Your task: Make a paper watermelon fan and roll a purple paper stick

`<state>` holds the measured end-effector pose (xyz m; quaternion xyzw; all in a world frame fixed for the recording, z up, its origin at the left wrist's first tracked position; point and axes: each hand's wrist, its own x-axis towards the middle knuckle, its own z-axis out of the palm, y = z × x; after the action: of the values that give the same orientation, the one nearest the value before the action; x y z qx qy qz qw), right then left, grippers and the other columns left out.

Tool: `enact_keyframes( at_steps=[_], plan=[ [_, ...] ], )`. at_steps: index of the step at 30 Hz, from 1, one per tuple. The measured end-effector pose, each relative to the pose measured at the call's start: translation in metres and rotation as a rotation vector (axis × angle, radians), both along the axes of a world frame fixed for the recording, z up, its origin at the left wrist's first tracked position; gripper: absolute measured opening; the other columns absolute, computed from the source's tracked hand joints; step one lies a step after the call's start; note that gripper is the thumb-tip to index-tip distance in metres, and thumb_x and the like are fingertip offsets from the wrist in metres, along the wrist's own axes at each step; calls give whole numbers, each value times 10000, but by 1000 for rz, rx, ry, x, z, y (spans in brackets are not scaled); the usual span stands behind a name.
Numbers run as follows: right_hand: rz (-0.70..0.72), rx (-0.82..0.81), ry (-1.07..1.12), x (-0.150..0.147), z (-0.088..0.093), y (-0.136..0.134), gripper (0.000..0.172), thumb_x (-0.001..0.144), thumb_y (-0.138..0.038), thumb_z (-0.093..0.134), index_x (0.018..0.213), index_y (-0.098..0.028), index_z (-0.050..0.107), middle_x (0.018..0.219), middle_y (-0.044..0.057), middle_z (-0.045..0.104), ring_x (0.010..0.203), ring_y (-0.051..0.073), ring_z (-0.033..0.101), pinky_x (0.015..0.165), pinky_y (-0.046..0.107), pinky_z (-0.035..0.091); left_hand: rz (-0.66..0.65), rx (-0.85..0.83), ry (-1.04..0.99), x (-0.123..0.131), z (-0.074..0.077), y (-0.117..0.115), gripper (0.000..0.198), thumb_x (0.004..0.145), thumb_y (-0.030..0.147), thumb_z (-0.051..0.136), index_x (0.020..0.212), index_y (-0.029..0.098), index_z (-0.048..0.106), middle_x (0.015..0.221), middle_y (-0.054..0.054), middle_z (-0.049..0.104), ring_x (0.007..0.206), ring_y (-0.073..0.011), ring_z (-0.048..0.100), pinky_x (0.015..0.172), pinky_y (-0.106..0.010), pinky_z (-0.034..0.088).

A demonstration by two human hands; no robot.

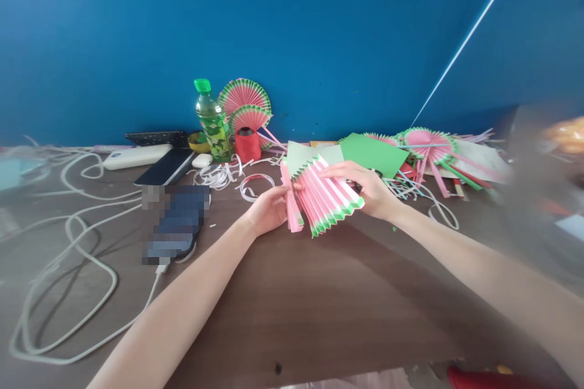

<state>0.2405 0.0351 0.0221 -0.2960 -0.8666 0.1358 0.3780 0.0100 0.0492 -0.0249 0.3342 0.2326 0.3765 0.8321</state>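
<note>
A pleated paper fan (327,199), pink with zigzag green edges, is held above the middle of the table between my two hands. My left hand (268,211) pinches the narrow, tightly folded part at its left side. The right side is gripped by my right hand (365,187), fingers over the upper pleats, where the folds spread apart. Behind the fan lie a pale green sheet (298,151) and a brighter green sheet (376,155). A roll of white and red tape (256,187) rests just left of the fan.
A green-capped bottle (212,124), a red spool (247,144) and finished round fans (245,100) stand against the blue wall. More fans (429,144) and paper strips lie right. At left are a phone (177,222), white cables (73,237) and a power bank (137,157).
</note>
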Motion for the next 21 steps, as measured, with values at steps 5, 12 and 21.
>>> enact_keyframes(
  at_steps=[5,12,21],
  plan=[
    [19,174,-208,-7,-8,3,398,873,-183,408,1235,-324,496,1177,12,611,1043,212,535,823,397,382,0,16,-5,0,-1,0,189,763,250,559,866,133,664,766,-46,647,697,-146,593,670,-256,435],
    [19,271,-349,-17,-10,2,502,880,-124,386,1333,-338,351,1290,2,526,1216,245,395,893,434,354,50,-68,25,1,-1,-1,167,775,221,547,837,121,665,724,-44,664,661,-142,600,682,-267,444],
    [170,232,-306,-16,-19,9,458,887,-166,399,1329,-266,329,1273,100,506,1213,204,436,980,422,365,-8,-41,-4,0,1,-1,163,790,217,526,821,115,649,736,-51,670,670,-157,627,667,-267,461]
  ],
)
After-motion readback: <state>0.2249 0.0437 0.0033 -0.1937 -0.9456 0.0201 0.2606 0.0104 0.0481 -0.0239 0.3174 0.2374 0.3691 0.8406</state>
